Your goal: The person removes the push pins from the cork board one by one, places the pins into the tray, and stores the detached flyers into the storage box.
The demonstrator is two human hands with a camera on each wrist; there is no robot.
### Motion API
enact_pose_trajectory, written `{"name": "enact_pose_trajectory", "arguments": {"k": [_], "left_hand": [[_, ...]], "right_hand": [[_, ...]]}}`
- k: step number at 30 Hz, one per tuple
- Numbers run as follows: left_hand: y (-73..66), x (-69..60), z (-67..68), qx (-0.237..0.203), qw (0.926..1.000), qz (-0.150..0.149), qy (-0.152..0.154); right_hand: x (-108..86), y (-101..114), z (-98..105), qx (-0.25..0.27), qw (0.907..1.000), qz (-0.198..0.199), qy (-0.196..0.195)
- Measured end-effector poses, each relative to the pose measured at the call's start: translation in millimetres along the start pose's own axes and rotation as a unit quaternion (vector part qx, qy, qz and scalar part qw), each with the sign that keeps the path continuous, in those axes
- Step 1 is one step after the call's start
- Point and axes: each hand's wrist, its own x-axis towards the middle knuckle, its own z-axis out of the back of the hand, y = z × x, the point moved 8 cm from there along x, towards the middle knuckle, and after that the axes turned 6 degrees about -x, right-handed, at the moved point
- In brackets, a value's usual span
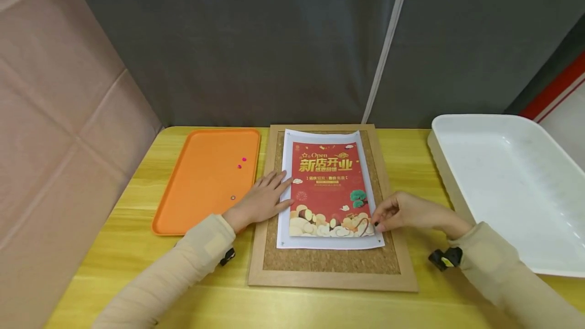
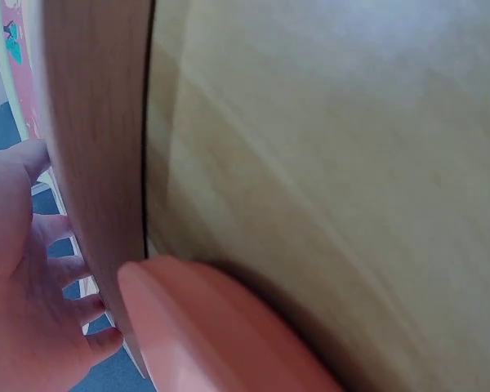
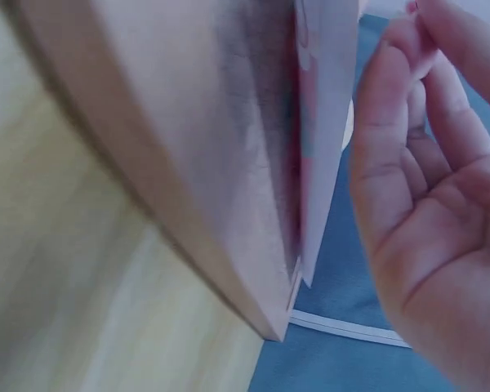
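A red poster with gold lettering lies over a white sheet on a wood-framed cork board. My left hand rests with spread fingers across the board's left side, fingertips at the poster's left edge. By the poster's lower right edge, my right hand pinches a small push pin between thumb and index finger. It looks dark in the head view, and only a reddish speck shows in the right wrist view. Small pins sit at the white sheet's corners.
Left of the board lies an orange tray holding a couple of tiny pink pieces and a small ring-like piece. A deep white tub stands at the right. Grey curtain hangs behind the wooden table.
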Motion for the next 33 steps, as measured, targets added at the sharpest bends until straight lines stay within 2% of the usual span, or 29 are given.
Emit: {"name": "enact_pose_trajectory", "arguments": {"k": [7, 14, 18, 21, 28, 33], "left_hand": [[0.3, 2.3, 4.7, -0.019, 0.9996, -0.002, -0.019], [11.5, -0.3, 23.7, -0.060, 0.9954, 0.004, -0.075], [30.2, -9.6, 39.8, -0.084, 0.9904, 0.027, -0.107], [49.1, -20.3, 51.8, -0.103, 0.9856, 0.058, -0.122], [98.7, -52.7, 76.3, -0.123, 0.9715, 0.145, -0.141], [132.6, -75.4, 88.9, -0.126, 0.9608, 0.184, -0.164]], "right_hand": [[6.2, 6.5, 8.5, 0.023, 0.9991, -0.024, -0.028], [17.6, 12.2, 8.1, 0.043, 0.9971, -0.052, -0.036], [25.5, 17.8, 7.5, 0.061, 0.9948, -0.065, -0.050], [31.8, 21.5, 7.8, 0.083, 0.9914, -0.077, -0.064], [46.1, 30.5, 5.6, 0.144, 0.9830, -0.090, -0.070], [56.5, 41.6, 2.9, 0.156, 0.9816, -0.087, -0.067]]}}
